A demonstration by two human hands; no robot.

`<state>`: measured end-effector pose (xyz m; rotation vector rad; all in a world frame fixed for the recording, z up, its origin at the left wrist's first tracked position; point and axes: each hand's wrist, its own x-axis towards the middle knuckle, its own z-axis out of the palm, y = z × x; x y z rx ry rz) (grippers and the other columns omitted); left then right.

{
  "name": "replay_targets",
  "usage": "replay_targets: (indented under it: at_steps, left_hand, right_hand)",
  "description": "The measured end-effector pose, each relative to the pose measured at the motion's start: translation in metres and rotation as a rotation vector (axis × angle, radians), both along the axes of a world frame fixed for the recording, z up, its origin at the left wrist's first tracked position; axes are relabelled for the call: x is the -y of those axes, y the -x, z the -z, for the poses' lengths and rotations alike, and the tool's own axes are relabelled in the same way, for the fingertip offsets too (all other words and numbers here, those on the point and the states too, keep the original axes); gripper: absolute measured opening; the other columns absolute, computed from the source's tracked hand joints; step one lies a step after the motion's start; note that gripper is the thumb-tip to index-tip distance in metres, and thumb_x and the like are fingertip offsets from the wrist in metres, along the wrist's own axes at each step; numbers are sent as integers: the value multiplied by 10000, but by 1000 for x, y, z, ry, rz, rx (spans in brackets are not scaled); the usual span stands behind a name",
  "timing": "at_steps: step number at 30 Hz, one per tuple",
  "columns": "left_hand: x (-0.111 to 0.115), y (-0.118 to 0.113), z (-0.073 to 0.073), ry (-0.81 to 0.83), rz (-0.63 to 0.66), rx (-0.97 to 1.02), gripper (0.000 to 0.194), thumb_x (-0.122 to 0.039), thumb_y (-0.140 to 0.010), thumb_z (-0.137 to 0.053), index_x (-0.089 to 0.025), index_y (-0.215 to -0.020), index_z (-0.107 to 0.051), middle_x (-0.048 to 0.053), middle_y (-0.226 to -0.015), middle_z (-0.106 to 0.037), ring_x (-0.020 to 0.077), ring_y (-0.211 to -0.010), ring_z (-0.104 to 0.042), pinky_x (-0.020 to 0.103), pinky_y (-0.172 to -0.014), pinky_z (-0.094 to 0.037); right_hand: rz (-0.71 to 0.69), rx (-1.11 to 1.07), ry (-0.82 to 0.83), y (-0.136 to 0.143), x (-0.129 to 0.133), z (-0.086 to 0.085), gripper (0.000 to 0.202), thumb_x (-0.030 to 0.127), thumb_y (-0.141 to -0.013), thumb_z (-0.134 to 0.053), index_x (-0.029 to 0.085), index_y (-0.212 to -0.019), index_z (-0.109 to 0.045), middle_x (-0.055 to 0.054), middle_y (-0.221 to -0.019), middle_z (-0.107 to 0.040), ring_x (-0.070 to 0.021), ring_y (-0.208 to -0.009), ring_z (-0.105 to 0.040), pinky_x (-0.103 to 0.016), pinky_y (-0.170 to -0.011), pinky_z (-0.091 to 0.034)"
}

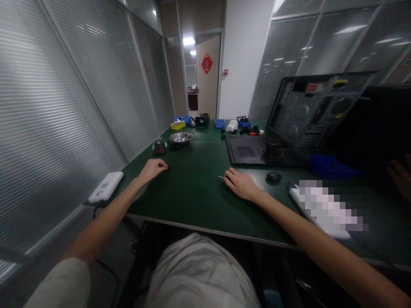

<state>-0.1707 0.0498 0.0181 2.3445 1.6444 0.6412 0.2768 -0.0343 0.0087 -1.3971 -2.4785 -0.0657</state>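
My left hand point(154, 168) is over the left part of the green table point(189, 192), its fingertips pinched on a tiny dark thing too small to name. Just behind it lies a dark reddish part point(159, 148), and a round metal dish point(180, 137) stands further back. Near the middle, my right hand point(239, 183) rests low over the table with its fingers curled round a thin metal tool point(220, 177), whose tip points left. A black round object point(273, 177) sits to the right of that hand.
A black panel point(244, 152) lies behind my right hand, with an open computer case point(308, 111) behind it. Blue trays point(220, 123) and a yellow tray point(177, 125) stand at the back. A white device point(105, 187) is at the left edge. Another person's hand point(401, 175) shows far right.
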Motion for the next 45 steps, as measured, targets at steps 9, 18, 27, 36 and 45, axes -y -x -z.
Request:
replay_targets:
  at_steps: [9,18,27,36,45]
  left_hand:
    - [36,-174,17,7,589,291,157,-309,-930,-674,-186,-989,-752,55,-1015,-702,163,-900,-630,285,-820,-485]
    - [41,-173,22,47,519,313,295,-335,-916,-686,-176,-1160,-731,43,-935,-656,128,-732,-560,252,-675,-447]
    - [47,-175,18,48,546,336,225,-343,-937,-666,-183,-1054,-772,65,-1002,-693,145,-792,-612,272,-761,-481]
    - [50,-175,18,65,530,377,216,-332,-929,-679,-179,-1054,-767,66,-998,-722,167,-852,-644,290,-814,-492]
    - [54,-180,17,21,581,317,209,-325,-940,-663,-183,-1058,-762,66,-994,-712,163,-841,-637,285,-799,-487]
  right_hand:
    - [-93,-88,-14,10,8,2,211,400,-1044,-476,261,-1099,-625,-22,-1046,-621,-152,-791,-588,-273,-645,-311]
    - [-48,-114,28,19,3,5,205,394,-1029,-505,261,-1076,-653,-21,-1030,-618,-150,-802,-584,-269,-632,-293]
    - [-47,-110,34,21,4,3,197,385,-1019,-515,257,-1038,-664,-15,-999,-623,-148,-788,-575,-271,-640,-282]
    - [-103,-184,41,21,7,6,206,377,-1051,-471,250,-1062,-634,-17,-1019,-643,-153,-821,-595,-262,-673,-327]
    - [-109,-93,12,25,8,4,188,365,-1034,-501,246,-1050,-646,-21,-999,-636,-150,-792,-593,-264,-643,-307]
